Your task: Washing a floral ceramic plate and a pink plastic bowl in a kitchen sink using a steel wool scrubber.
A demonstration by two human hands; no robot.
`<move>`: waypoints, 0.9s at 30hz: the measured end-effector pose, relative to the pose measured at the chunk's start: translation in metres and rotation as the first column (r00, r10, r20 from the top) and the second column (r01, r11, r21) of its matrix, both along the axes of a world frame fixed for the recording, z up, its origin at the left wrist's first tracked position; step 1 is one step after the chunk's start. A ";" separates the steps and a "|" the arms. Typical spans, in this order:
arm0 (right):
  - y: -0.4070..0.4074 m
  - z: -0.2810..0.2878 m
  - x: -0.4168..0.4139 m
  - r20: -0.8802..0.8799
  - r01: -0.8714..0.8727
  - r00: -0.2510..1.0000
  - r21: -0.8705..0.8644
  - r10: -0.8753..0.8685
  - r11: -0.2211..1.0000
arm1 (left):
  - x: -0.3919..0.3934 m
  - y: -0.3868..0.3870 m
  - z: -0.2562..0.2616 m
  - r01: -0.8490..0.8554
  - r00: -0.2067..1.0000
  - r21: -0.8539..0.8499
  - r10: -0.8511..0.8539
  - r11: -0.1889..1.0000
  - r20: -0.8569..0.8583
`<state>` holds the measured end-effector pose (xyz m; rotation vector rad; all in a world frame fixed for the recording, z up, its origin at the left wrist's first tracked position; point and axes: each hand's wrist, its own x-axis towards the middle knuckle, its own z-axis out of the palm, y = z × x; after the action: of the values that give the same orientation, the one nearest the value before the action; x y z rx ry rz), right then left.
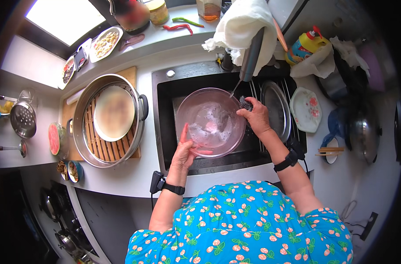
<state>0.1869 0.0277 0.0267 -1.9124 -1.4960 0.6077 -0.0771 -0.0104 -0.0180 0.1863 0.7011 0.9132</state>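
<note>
A translucent pinkish bowl (191, 109) with foamy water in it is held over the dark sink (166, 132). My left hand (184, 154) grips the bowl at its lower left side, fingers spread along the wall. At the bowl's right rim, my right hand (258, 117) pinches a grey mesh scouring pad (246, 103) between thumb and fingers. From the grey faucet (252, 57) above, a thin stream of water falls near the bowl's upper right rim. White cloth or paper (241, 24) drapes over the back of the faucet.
Right of the bowl, an oval metal tray (277, 110) rests in the sink. A flowered plate (306, 109) lies beside it, with chopsticks on a small bowl (332, 157) farther right. A steamer pot (80, 138) and a cut watermelon (54, 139) stand left. Chillies (182, 27) lie on the sill.
</note>
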 end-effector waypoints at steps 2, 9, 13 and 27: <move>-0.006 0.004 -0.003 0.161 -0.043 0.987 0.087 0.029 0.995 | -0.001 -0.002 0.001 0.000 1.000 -0.017 0.000 1.000 0.007; -0.011 0.029 -0.029 0.544 -0.371 0.829 0.364 0.128 0.854 | 0.001 -0.001 0.009 -0.039 0.998 0.020 0.040 0.999 -0.039; -0.006 0.012 -0.070 0.545 -0.589 0.756 0.326 0.362 0.739 | 0.007 -0.003 0.008 0.015 1.000 0.038 -0.014 0.999 -0.026; -0.005 -0.040 -0.070 0.517 -0.566 0.564 -0.325 0.644 0.757 | 0.010 -0.014 -0.028 0.048 0.997 -0.001 -0.048 0.999 -0.057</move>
<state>0.1171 0.0223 -0.0136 -1.7177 -2.6673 0.3697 -0.0667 -0.0247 -0.0459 0.2298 0.7464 0.8648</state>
